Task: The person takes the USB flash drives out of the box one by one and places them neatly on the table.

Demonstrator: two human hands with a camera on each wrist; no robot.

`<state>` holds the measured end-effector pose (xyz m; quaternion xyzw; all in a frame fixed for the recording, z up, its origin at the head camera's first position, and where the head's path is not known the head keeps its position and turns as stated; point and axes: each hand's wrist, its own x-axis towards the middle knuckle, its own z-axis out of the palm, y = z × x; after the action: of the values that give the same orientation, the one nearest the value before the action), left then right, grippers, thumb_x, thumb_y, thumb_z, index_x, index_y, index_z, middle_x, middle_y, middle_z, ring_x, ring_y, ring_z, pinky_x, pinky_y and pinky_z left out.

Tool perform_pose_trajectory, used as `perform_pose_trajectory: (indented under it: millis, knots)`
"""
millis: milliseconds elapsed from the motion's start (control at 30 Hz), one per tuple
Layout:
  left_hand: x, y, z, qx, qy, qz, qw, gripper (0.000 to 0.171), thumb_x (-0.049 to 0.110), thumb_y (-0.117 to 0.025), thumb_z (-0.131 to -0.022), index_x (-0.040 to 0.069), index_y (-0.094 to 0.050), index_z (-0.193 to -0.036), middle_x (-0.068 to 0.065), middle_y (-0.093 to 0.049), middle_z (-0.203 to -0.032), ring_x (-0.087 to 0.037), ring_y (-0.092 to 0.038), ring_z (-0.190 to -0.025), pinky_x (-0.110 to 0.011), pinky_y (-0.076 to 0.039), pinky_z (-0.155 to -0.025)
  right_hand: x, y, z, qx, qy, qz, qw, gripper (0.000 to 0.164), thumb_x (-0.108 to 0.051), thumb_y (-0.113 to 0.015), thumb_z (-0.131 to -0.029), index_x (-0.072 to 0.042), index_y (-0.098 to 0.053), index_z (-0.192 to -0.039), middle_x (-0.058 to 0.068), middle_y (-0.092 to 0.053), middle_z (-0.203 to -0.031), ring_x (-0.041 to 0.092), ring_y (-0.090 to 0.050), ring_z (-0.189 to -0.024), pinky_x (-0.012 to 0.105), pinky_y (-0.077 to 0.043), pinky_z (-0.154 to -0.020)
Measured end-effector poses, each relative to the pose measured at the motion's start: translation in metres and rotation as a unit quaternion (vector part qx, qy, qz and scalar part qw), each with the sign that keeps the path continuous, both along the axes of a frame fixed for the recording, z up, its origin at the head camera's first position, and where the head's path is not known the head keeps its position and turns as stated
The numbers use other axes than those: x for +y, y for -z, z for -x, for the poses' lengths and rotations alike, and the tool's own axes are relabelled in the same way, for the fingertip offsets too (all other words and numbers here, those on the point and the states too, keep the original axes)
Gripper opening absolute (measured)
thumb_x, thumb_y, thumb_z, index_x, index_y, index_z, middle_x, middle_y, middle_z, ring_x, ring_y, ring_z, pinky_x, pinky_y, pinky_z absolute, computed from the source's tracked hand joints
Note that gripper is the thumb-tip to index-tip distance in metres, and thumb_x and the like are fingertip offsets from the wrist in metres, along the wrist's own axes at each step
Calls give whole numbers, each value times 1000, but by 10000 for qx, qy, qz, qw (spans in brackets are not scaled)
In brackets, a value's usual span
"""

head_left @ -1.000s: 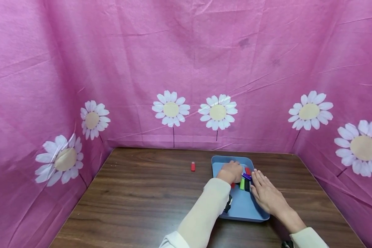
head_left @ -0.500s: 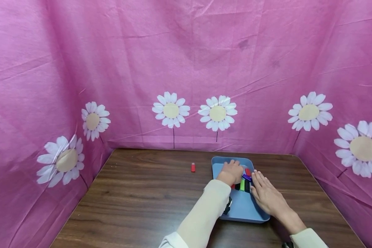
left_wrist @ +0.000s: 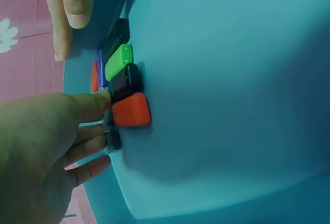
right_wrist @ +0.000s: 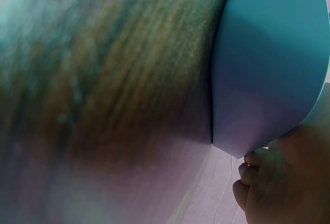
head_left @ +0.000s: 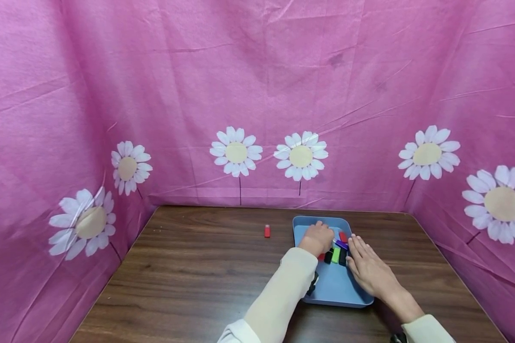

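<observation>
In the head view my left hand is inside the blue tray, over its left side. The left wrist view shows its thumb and fingers pinching a dark USB flash drive, mostly covered by the fingers. Beside it runs a row: a red flash drive, a black one, a green one and another black one. A purple flash drive lies across their far ends, with a red one beyond. My right hand rests straight-fingered along the tray's right rim.
Left of the tray, a single red flash drive lies on the brown wooden table. A pink cloth with printed daisies encloses the table's back and sides.
The left-hand fingers stretched forward, then drew back in. A black flash drive now shows between the red and green ones, where the hand hid it earlier. My right hand stays put.
</observation>
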<state>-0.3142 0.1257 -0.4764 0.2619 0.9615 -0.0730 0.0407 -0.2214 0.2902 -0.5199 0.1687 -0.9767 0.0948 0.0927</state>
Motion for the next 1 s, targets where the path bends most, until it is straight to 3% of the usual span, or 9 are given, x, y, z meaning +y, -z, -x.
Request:
perform_pose_trajectory:
  millis: [567, 800, 1000]
  knots:
    - [-5, -1, 3, 24, 223, 28, 9997, 36, 41, -70, -100, 32, -72, -135, 16, -64, -142, -6, -54, -125, -23, -45, -111, -1, 0, 0, 120, -43, -94, 9999, 59, -22, -56, -110, 16, -43, -153, 36, -40, -162, 52, -41, -151, 65, -39, -119]
    - [-5, 2, 7, -41, 306, -202, 9993, 29, 37, -74, -97, 29, -76, -125, 13, -66, -132, -4, -58, -117, -21, -49, -106, -1, -1, 0, 141, -67, -48, 9999, 59, -22, -56, -110, 16, -43, -153, 37, -41, -161, 53, -41, -150, 66, -39, -118]
    - [-6, 3, 12, -287, 361, -470, 9978, 30, 33, -76, -97, 25, -74, -126, 10, -62, -140, -4, -60, -114, -20, -51, -105, 0, 0, 0, 211, -83, -29, 9997, 59, -21, -58, -109, 17, -45, -151, 37, -42, -160, 54, -43, -148, 67, -40, -116]
